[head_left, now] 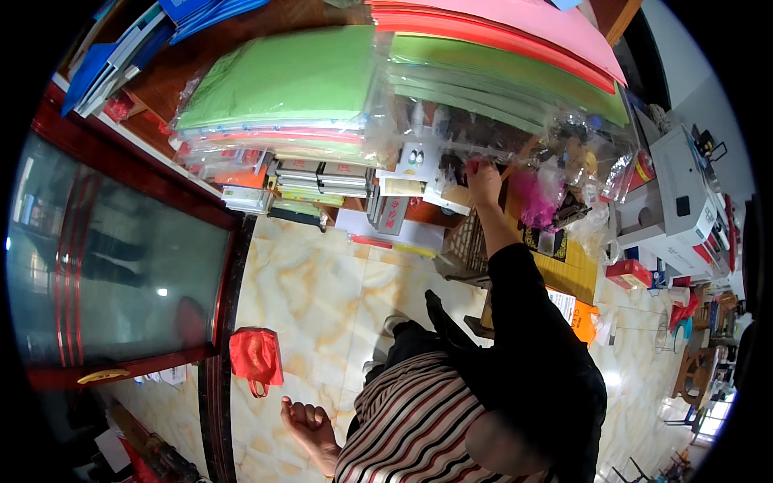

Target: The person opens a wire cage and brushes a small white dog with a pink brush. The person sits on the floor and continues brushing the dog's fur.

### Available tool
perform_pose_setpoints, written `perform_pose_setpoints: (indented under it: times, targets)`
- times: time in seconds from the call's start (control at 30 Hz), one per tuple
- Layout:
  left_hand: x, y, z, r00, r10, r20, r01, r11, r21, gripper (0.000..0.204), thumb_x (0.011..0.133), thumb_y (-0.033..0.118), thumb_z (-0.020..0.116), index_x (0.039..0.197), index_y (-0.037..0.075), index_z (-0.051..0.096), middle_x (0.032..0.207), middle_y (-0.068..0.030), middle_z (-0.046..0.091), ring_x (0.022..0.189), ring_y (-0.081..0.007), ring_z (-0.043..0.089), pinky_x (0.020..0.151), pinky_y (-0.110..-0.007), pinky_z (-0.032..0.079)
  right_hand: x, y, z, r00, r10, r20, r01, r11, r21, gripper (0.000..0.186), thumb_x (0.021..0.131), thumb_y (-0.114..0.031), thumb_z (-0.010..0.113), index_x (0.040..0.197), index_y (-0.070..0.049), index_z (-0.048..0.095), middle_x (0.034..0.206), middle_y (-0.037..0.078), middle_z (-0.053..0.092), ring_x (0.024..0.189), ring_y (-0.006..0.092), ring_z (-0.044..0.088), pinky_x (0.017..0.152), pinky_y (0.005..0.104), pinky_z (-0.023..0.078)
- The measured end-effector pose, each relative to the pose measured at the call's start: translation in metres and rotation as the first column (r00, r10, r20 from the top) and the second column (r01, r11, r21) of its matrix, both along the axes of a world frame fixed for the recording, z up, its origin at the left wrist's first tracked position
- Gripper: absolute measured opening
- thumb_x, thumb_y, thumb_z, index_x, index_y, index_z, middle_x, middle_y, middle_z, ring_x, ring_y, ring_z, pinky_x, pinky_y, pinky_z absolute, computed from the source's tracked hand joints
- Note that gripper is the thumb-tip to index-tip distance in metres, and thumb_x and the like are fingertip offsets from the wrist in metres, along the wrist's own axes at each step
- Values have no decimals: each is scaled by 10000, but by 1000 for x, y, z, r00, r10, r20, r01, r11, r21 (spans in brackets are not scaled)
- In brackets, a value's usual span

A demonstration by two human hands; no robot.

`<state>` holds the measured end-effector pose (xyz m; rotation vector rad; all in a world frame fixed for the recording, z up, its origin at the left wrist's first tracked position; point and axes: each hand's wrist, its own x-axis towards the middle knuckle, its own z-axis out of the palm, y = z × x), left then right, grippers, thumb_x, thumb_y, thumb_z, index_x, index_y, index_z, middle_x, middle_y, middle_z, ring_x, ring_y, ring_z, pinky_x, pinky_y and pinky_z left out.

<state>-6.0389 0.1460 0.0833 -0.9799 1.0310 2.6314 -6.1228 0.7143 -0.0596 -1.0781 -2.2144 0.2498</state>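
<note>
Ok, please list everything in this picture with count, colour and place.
Folders: several, blue, upper left.
Paper stacks: at least three, green or pink-red, top.
Books or boxes: several, mixed, below paper.
Glass door: one, dark red frame, left.
Floor tiles: several, cream, centre.
Bag: one, red, on tiles.
Bundle: one, pink, centre right.
Table: one, yellow, centre right.
Machine: one, white, right.
Box: one, red, below machine.
Clutter: uncountable, mixed, far right.
Top: one, striped, bottom.
Sleeve: one, black, centre right.
Left hand: one, bare, lower left.
Right hand: one, bare, below paper.
</note>
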Motion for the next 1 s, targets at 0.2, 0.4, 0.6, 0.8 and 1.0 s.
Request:
perform_pose_setpoints:
  times: [0.2,0.4,0.6,0.8,1.0]
  targets:
    - [-23,11,-9,999,-45,6,44,998,41,214,885,208,543,710,133,445,466,59,177,385,-58,126,360,-219,158,14,0,72,1000,11,-22,-11,1000,-4,116,767,-146,583,773,-45,642,834,157,633,767,318,614,651,395,497]
    - [-35,3,-20,998,-48,40,46,997,69,125,884,216,534,809,118,518,491,59,182,398,-61,153,372,-220,166,18,-20,96,828,-12,-560,-169,947,-271,92,775,-80,620,841,-22,594,779,72,620,740,227,619,646,331,500]
    - [-19,-52,-45,990,81,112,-107,965,241,82,895,200,500,891,117,505,505,51,196,415,-78,181,388,-232,184,2,-141,-10,517,-376,-769,-821,35,-569,256,830,-76,602,1079,-52,545,1074,58,582,979,195,522,920,366,418]
    - [20,-130,-47,953,299,-49,-272,916,293,104,929,193,446,913,109,506,502,53,207,415,-79,201,392,-229,207,-22,-437,10,754,212,-621,-165,-854,-492,226,830,17,525,1030,-88,534,896,50,571,813,190,571,820,381,458]
    - [161,-283,-81,668,739,-86,-696,661,280,183,927,230,448,782,123,481,481,51,204,392,-84,175,383,-228,195,4,-693,23,582,518,-627,305,-853,-422,184,761,16,426,894,-91,494,748,66,498,581,143,448,531,279,360]
